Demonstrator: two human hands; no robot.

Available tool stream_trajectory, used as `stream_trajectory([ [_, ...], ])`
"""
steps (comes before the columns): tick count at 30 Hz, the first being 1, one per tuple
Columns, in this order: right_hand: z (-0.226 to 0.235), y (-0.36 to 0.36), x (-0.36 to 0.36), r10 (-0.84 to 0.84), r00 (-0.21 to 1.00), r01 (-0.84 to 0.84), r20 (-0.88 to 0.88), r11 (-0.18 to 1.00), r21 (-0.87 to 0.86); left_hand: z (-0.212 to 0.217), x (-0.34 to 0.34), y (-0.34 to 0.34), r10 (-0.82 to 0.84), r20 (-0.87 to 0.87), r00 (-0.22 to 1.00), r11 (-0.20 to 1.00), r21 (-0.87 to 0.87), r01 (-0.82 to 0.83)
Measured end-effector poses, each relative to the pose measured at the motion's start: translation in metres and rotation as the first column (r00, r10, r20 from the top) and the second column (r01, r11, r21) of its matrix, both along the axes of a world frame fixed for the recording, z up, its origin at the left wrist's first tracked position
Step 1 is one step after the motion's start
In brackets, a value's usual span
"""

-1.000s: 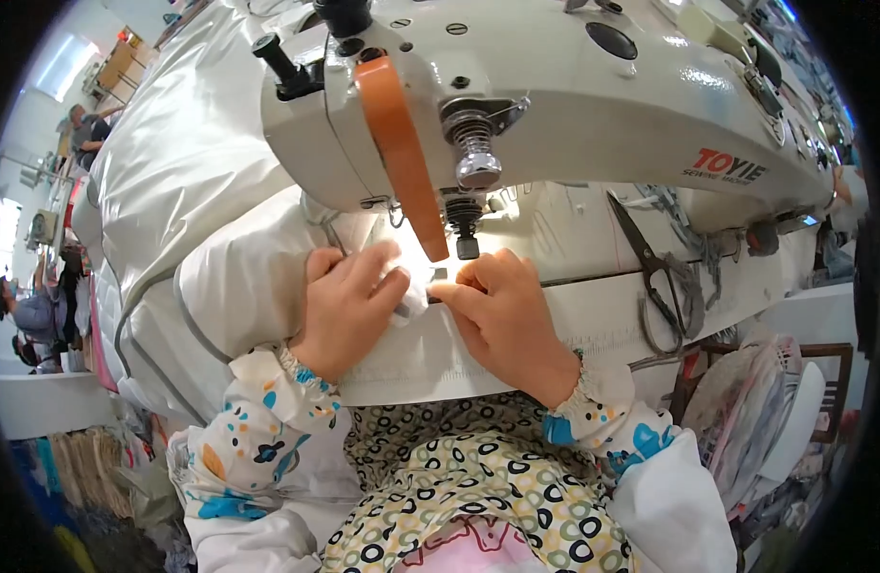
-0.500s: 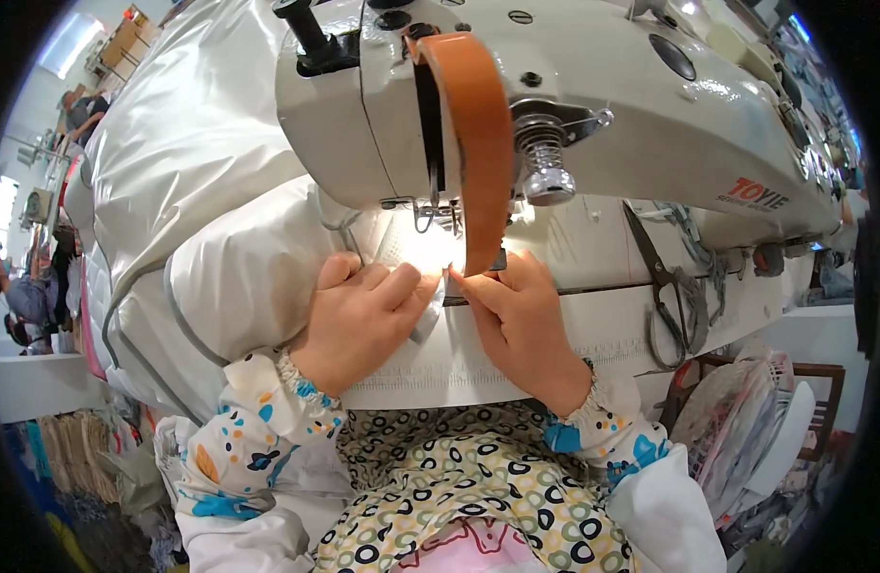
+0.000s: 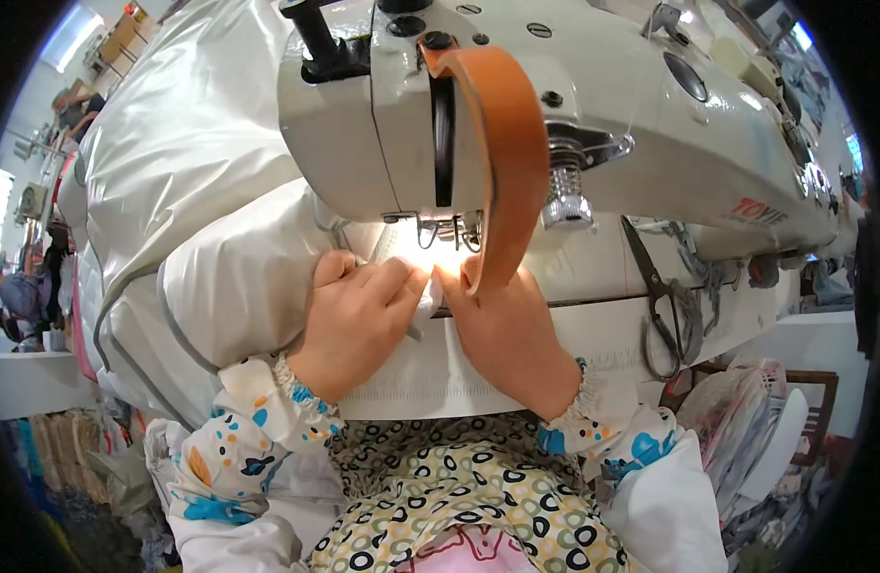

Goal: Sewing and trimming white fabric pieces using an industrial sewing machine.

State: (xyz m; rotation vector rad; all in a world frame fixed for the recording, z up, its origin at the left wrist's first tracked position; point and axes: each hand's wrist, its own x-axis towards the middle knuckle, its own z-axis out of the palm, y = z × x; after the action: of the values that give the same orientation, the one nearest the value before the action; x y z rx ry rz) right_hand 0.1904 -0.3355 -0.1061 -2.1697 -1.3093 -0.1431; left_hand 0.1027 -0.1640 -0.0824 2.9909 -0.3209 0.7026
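Note:
My left hand (image 3: 352, 323) is closed in a pinch on the edge of a shiny white padded fabric (image 3: 235, 267), just in front of the sewing machine's presser foot (image 3: 450, 232). Fingertip to fingertip with it, my right hand (image 3: 509, 336) pinches the same edge, where a small white fold (image 3: 429, 302) shows between the hands. The sewing machine (image 3: 330, 143) stands over them, its lamp glaring on the fabric and hiding the needle. An orange strap-like guard (image 3: 518, 143) bends down in front of the head and partly covers my right fingers.
Black scissors (image 3: 658, 296) lie to the right on the table, beside grey scraps (image 3: 690, 329). A ruler scale (image 3: 612, 360) runs along the table's front edge. More white fabric with grey piping (image 3: 187, 124) heaps up at left. Other people (image 3: 21, 291) sit far left.
My right hand has shifted slightly left and closer to my left hand, its fingers more bent. The view has tilted a little, moving the machine lower and right in the picture.

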Motion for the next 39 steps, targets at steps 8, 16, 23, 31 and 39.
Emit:
stream_trajectory([
  [8,0.002,0.004,0.008,-0.021,1.0,0.019,0.016,0.996,0.082,0.001,0.013,0.006,0.08,-0.039,0.996,0.996,0.043,-0.079],
  [16,0.006,-0.003,0.01,-0.073,0.994,0.082,-0.086,0.99,0.116,-0.001,0.017,0.0,0.036,0.013,0.999,0.999,-0.033,-0.036],
  [23,-0.002,0.001,0.014,-0.068,0.993,0.088,-0.097,0.972,0.216,-0.002,0.021,0.007,0.01,0.076,0.997,1.0,0.008,-0.011],
  [31,0.004,0.005,-0.008,0.248,0.969,-0.239,0.005,0.928,0.286,0.03,0.015,0.009,-0.017,0.062,0.998,0.999,-0.044,0.02],
  [39,-0.041,0.085,-0.089,0.54,0.764,-0.504,-0.355,0.841,0.195,0.032,0.016,-0.001,-0.032,-0.11,0.993,0.989,0.142,0.048],
])
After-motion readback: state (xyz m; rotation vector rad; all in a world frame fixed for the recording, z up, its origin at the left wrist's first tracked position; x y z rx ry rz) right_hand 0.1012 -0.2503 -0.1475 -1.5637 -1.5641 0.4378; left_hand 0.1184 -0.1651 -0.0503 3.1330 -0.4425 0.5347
